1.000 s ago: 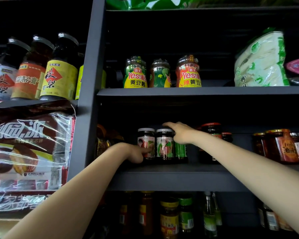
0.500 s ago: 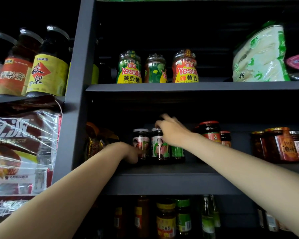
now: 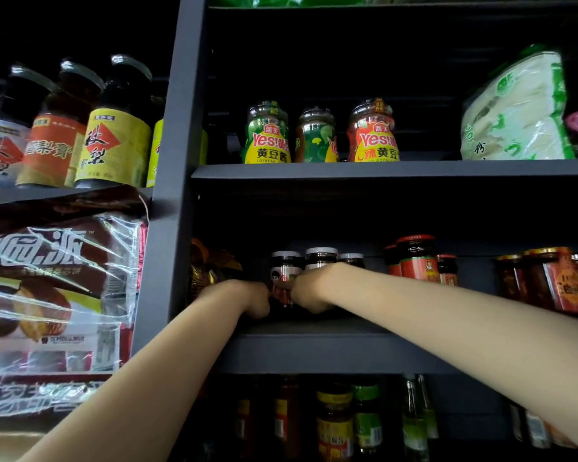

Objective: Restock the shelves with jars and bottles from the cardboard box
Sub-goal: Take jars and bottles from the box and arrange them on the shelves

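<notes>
Reaching onto the middle shelf point(image 3: 314, 351), the left hand point(image 3: 244, 296) and right hand point(image 3: 309, 288) close from either side on a white-lidded jar point(image 3: 282, 273); how firmly cannot be told, and a nudge could topple the two jars point(image 3: 321, 256) behind the right hand

Both arms outstretched forward and upward, converging. Left hand point(image 3: 244, 300) knuckles up, fingers curled. Right hand point(image 3: 311, 288) just beside, fingers curled inward.
</notes>
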Available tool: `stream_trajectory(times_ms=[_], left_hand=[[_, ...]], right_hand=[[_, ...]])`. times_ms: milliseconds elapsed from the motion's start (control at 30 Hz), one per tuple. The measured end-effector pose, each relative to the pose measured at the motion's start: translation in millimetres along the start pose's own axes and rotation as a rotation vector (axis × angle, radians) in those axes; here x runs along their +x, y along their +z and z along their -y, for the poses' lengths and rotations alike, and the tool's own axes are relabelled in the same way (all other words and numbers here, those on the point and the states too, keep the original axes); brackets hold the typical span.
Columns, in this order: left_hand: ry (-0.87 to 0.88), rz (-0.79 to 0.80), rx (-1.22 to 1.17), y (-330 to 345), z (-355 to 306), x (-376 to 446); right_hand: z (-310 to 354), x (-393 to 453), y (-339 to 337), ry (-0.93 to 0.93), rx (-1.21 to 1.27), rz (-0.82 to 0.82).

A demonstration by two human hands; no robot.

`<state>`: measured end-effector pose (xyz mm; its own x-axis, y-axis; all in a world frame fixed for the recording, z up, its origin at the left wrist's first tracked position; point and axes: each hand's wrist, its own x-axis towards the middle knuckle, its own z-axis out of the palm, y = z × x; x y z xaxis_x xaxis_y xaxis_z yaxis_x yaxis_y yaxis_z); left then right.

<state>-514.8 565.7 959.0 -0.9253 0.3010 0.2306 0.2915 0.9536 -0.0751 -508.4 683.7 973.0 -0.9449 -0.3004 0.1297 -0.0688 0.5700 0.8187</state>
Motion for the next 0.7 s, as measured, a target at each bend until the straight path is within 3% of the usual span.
stream_trajectory(times_ms=[200, 367, 433, 567, 633, 700], left_hand=[[0.018, -0.004, -0.038, 1, 1, 5], [0.031, -0.046, -0.061, 3, 3, 9], [0.045, -0.078, -0.069, 4, 1, 10], [0.103, -0.203, -0.12, 0, -3, -3], [0.185, -0.373, -0.193, -4, -8, -21], [0.312, -0.609, -0.266, -5, -16, -49]], right_hand=[[1, 18, 7, -0.023, -0.192, 0.177], [5, 8, -1, -0.046, -0.237, 0.128], [6, -4, -5, -0.039, -0.166, 0.03], [1, -60, -14, 0.027, 0.293, -0.203], [0, -90, -9, 0.045, 0.498, -0.334], [7, -112, -6, 0.096, 0.721, -0.569]])
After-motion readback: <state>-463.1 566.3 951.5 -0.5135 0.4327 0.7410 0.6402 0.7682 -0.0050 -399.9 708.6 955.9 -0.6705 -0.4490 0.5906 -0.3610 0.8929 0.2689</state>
